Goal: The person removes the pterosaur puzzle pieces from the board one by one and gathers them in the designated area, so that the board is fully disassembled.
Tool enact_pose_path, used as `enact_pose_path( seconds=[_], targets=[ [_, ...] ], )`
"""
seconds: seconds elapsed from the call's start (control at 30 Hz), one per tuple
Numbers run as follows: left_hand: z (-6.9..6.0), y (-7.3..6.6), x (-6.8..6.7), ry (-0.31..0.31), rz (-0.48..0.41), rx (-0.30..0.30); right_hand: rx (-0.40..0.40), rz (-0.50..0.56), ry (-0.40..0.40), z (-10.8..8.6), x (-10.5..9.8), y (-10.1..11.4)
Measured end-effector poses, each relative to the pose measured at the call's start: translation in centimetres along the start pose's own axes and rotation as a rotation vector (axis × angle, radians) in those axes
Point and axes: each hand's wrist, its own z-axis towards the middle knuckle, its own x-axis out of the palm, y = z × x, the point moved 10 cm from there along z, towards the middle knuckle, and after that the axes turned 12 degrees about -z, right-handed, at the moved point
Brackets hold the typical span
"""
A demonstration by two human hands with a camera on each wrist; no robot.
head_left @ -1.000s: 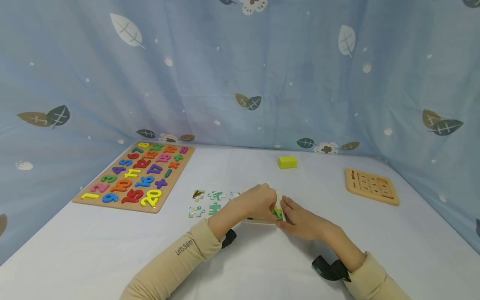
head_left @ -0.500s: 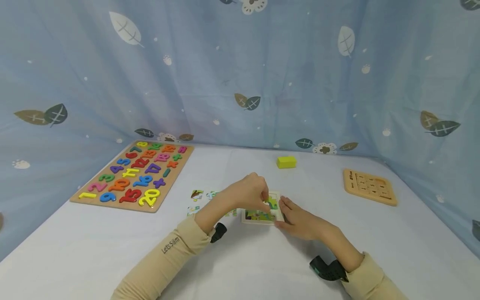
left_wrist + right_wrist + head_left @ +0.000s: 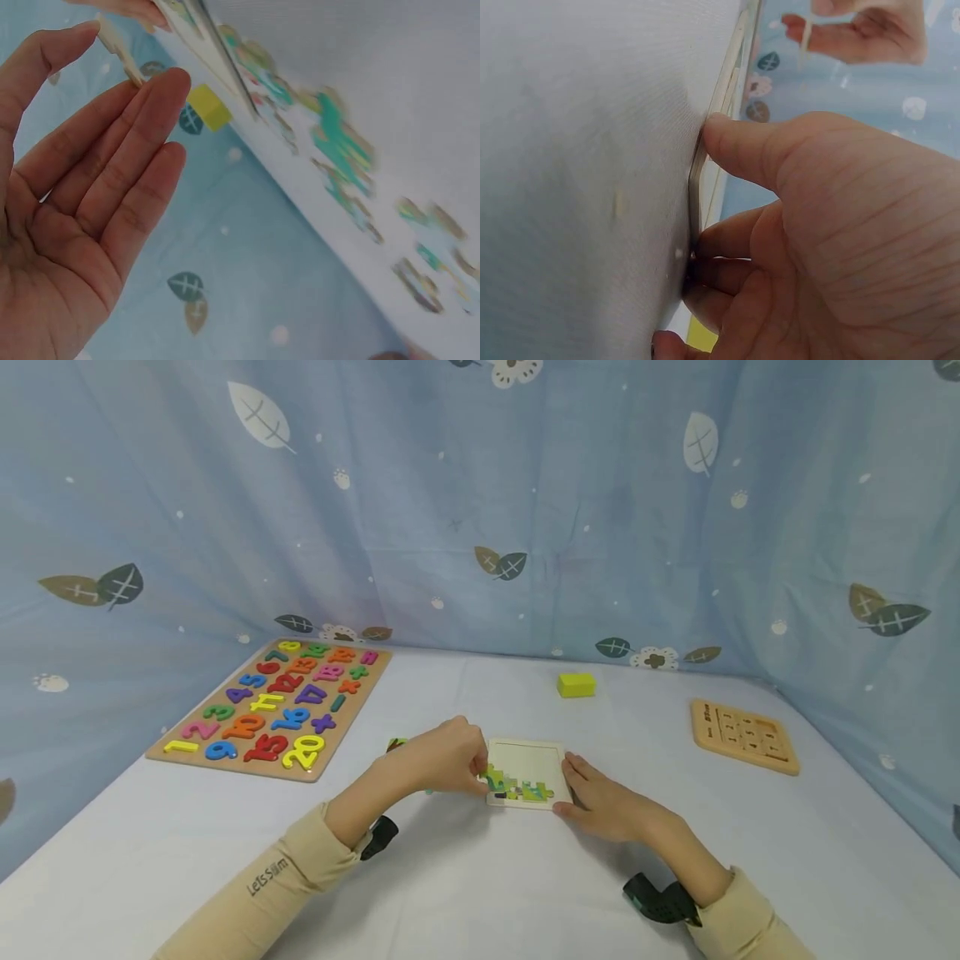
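Observation:
A shallow wooden puzzle tray (image 3: 528,761) lies flat mid-table, with green jigsaw pieces (image 3: 535,792) joined along its near side. Beside the tray's left edge, my left hand (image 3: 447,758) pinches a thin puzzle piece (image 3: 118,49) between thumb and fingers; the left wrist view shows it edge-on, its picture hidden. My right hand (image 3: 606,798) rests against the tray's right edge. Its fingers lie along that side and the thumb touches the near right corner. Several loose puzzle pieces (image 3: 341,142) lie on the table to the left, mostly behind the left arm in the head view.
A board of coloured numbers (image 3: 262,714) lies at the left. Behind the tray stands a yellow-green block (image 3: 576,685). A wooden number-tile board (image 3: 744,735) is at the right. A patterned blue curtain (image 3: 420,518) borders the table's back.
My left hand has moved left from above the tray to its left edge, with a puzzle piece in its fingers. More of the tray shows. My right hand stays at the tray's edge.

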Motion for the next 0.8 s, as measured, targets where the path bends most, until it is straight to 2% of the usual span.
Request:
enact_pose_path(
  seconds=[0.13, 0.27, 0.4, 0.6, 0.8],
  targets=[
    [-1.1, 0.4, -0.2, 0.003, 0.003, 0.003, -0.008, 0.007, 0.000, -0.1, -0.1, 0.1],
    [-1.5, 0.7, -0.2, 0.019, 0.029, -0.003, -0.007, 0.019, 0.003, -0.2, -0.1, 0.2],
    [-1.8, 1.3, -0.1, 0.057, 0.050, -0.058, -0.004, 0.021, 0.002, -0.3, -0.1, 0.2],
    [-2.0, 2.3, 0.7, 0.113, 0.033, -0.146, -0.012, 0.012, -0.002, -0.2, -0.1, 0.1],
    [-2.0, 2.4, 1.7, 0.154, 0.005, -0.170, -0.013, 0.009, -0.004, -0.1, -0.1, 0.1]
  ],
)
